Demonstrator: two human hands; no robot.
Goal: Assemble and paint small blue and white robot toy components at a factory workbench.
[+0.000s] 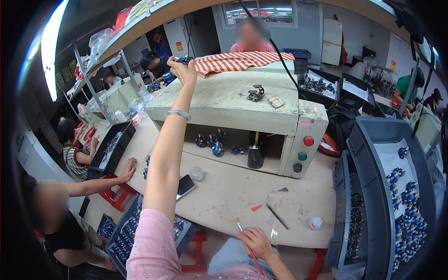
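My left arm stretches up and forward over a pale green metal machine (224,88). At its far left corner my left hand (185,72) is closed on a small dark toy vehicle (183,60), partly hidden by the fingers. Down by my lap, my right hand (256,242) holds a red-handled paintbrush (252,254), its bristles pointing up and away from me. On the machine's top sit a small black-wheeled toy vehicle (255,93) and a beige pad (275,101). Several small blue toy vehicles (217,149) stand inside the machine's opening.
On the table (224,200) lie a phone (185,186), a clear cup (197,173), a metal blade (278,216) and a white bottle (315,223). Grey bins (361,140) of toy vehicles stand right, another bin (189,228) lower left. A person's hand (128,170) rests on the table's left edge.
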